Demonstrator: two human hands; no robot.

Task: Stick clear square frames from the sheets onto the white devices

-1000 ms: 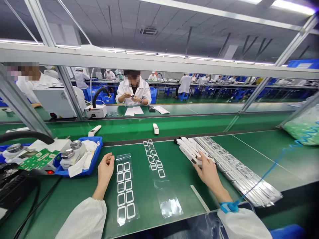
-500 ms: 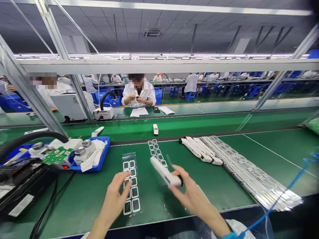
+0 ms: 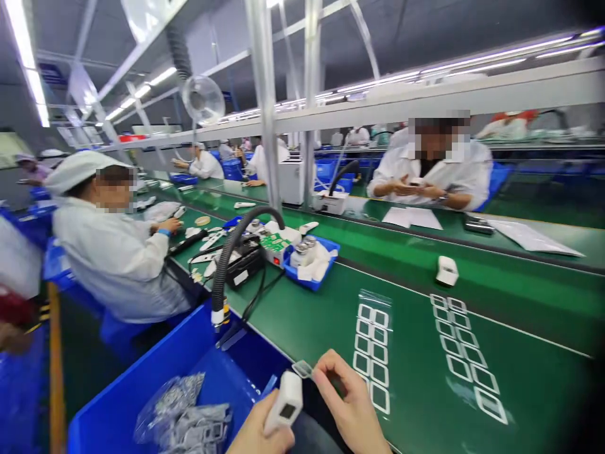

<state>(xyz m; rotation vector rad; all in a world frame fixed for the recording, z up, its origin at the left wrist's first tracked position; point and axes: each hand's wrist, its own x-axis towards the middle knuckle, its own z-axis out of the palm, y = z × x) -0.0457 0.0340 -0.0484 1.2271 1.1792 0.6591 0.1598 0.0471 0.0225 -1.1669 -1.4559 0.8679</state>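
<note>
My left hand [image 3: 265, 429] is wrapped around a white handheld device [image 3: 286, 397] with a small dark window facing me. Between the thumb and forefinger of my right hand [image 3: 347, 403] is a small clear piece with a rounded rectangular outline [image 3: 302, 369], just above the device and apart from it. Beside my right hand, a clear sheet of white rectangular frames [image 3: 379, 340] lies on the green bench; a second such sheet [image 3: 467, 353] lies farther right. Another white device [image 3: 447, 271] rests on the green belt behind them.
A large blue bin [image 3: 142, 372] with bagged parts [image 3: 189, 422] stands at lower left. On the bench are a blue tray [image 3: 314, 282] with metal-capped bottles, a black hose [image 3: 224, 258] and green circuit boards [image 3: 278, 241]. Co-workers sit at left [image 3: 118, 252] and across [image 3: 432, 170].
The view has swung left and down, bringing the blue bin into sight. The white device has passed from my right hand to my left. My right hand now pinches a small clear piece.
</note>
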